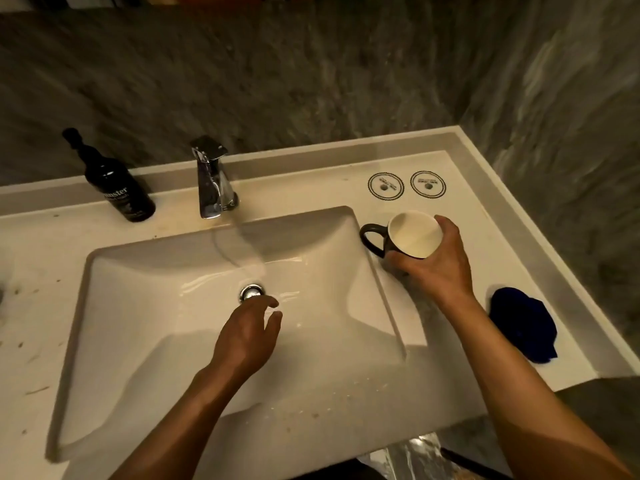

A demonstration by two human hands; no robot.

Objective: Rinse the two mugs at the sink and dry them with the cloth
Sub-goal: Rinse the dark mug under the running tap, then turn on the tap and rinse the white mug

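My right hand [438,261] grips a dark mug [412,237] with a cream inside, tilted, just right of the basin over the counter; its handle points left. My left hand [251,329] hovers over the white sink [138,306] near the chrome drain [252,292], fingers apart, holding nothing. Water runs from the chrome tap [212,178] into the basin. A dark blue cloth [524,323] lies crumpled on the counter at the right. I see only one mug.
A black bottle [116,183] stands on the counter left of the tap. Two round coasters [386,186] lie at the back right. Grey stone walls close in behind and to the right. The counter's right edge runs just past the cloth.
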